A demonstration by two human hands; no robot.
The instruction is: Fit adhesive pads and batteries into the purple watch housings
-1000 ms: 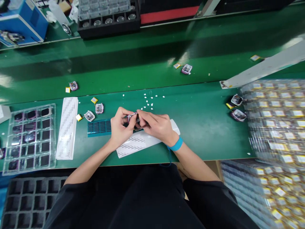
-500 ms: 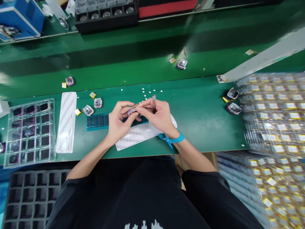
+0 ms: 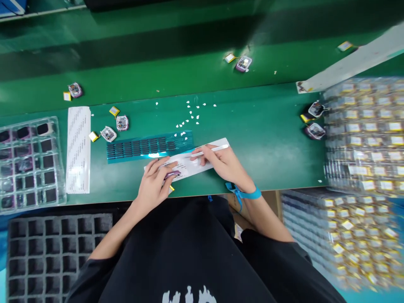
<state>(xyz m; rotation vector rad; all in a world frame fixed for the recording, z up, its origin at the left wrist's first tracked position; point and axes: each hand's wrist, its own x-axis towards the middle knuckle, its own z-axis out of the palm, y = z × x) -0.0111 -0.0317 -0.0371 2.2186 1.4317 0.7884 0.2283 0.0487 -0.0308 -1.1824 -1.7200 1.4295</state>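
Note:
My left hand (image 3: 154,180) is closed around a small purple watch case (image 3: 172,174), resting at the left part of a white sticker sheet (image 3: 202,167). Just below those fingers a bit of a yellow battery (image 3: 171,189) shows. Over the right part of the sheet, my right hand (image 3: 221,162) grips slim metal tweezers (image 3: 211,151), their tips pointing left, low over the sheet. Whether the tips pinch anything is too small to see. Behind both hands lies a blue film strip (image 3: 181,144) carrying rows of black pieces.
White bits (image 3: 191,112) dot the bench. Opened watch cases (image 3: 122,123) with batteries lie left, and more (image 3: 314,131) lie right. A second sticker sheet (image 3: 78,149) sits beside a clear tray (image 3: 57,168). Stacked trays (image 3: 347,158) stand right; a foam tray (image 3: 59,252) is lower left.
My hands have moved apart. The left brought the watch case down and left onto the sticker sheet; the right took the tweezers down to the sheet. The view has tilted down.

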